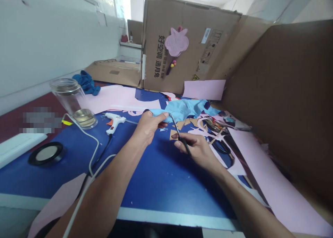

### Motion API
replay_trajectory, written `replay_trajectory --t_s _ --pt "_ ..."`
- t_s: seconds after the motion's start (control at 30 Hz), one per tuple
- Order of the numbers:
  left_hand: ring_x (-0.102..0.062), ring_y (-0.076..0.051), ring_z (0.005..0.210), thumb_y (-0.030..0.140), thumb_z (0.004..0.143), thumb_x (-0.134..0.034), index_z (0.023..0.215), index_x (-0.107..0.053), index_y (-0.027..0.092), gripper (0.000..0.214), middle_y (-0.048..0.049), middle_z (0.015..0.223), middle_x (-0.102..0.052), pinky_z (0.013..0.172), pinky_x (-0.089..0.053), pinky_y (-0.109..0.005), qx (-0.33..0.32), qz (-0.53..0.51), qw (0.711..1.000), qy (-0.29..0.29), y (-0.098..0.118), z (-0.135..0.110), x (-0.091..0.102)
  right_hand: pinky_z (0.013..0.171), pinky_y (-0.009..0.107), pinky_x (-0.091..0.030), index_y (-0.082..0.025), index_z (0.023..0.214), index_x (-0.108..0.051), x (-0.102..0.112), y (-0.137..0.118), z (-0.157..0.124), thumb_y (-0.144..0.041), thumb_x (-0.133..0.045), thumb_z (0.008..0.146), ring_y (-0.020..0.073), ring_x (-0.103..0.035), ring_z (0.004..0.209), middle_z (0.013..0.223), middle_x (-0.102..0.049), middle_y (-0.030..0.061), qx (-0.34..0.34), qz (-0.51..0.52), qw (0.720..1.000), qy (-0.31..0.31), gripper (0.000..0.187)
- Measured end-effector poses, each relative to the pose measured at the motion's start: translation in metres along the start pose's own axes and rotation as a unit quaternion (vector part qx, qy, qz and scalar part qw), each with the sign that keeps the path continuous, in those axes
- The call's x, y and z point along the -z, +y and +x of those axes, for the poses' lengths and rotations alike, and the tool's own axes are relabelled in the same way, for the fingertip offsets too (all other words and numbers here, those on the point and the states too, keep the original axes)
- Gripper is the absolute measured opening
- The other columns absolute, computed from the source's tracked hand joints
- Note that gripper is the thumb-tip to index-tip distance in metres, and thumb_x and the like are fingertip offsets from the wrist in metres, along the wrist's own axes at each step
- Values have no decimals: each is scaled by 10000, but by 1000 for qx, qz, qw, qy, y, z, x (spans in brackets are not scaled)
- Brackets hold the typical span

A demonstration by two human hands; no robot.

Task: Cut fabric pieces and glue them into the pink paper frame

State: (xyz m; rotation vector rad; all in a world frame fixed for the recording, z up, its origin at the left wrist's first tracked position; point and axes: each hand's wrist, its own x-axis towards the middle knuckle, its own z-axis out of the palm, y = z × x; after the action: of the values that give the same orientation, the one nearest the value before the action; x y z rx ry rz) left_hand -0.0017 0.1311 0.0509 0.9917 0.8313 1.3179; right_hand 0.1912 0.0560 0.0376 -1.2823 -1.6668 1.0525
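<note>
My left hand [149,126] pinches the near end of a light blue sheet of foam or paper [185,108] that trails away to the right over the blue table [161,182]. My right hand [196,149] grips dark scissors [178,129], whose blades point up and away and meet the blue sheet's edge close to my left fingers. Both hands hover just above the table, a short gap apart.
A white glue gun [114,121] with a black cord lies left of my hands, beside a glass jar [74,101] and its lid [47,153]. Pink sheets [262,175] and cut scraps [210,127] cover the right side. Cardboard walls [187,40] stand behind and right.
</note>
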Motion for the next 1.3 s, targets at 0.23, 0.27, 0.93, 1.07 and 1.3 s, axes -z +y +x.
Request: replay_trajectory --t_s 0.23,0.27,0.93,1.07,1.3 --pt "-634 -143 596 329 692 -917 762 -771 163 232 -63 752 -745 606 -520 -288 9 -1 1000 -4 2 0 1 589 289 -348 -167 1063 -844 1 3 0 -600 -792 862 151 -439 635 687 -577 -6 10 -20 1000 3 480" --pt "-635 -144 597 327 694 -916 761 -771 164 228 -63 751 -744 608 -521 -290 10 0 1000 -4 2 0 1 589 289 -348 -167 1061 -844 1 3 0 -598 -791 861 151 -439 636 688 -577 -5 9 -19 1000 3 477" --pt "-637 -147 606 389 678 -929 799 -755 156 315 -62 759 -748 602 -504 -278 34 -1 999 9 3 -1 0 593 284 -326 -141 1074 -825 1 1 0 -557 -786 878 137 -415 628 681 -534 -16 4 1 1000 -12 462" --pt "-641 -143 613 471 703 -944 829 -737 161 393 -56 798 -763 570 -476 -265 96 -41 994 14 8 0 3 585 279 -345 -156 1059 -840 2 3 0 -548 -785 876 142 -439 626 688 -568 -6 17 -14 1000 -16 435" --pt "-656 -133 618 241 873 -824 917 -778 164 100 -69 863 -808 515 -412 -247 192 -143 971 14 12 -1 2 597 285 -374 -183 1063 -858 2 5 0 -519 -784 876 153 -466 643 727 -612 8 28 -40 998 -31 391"
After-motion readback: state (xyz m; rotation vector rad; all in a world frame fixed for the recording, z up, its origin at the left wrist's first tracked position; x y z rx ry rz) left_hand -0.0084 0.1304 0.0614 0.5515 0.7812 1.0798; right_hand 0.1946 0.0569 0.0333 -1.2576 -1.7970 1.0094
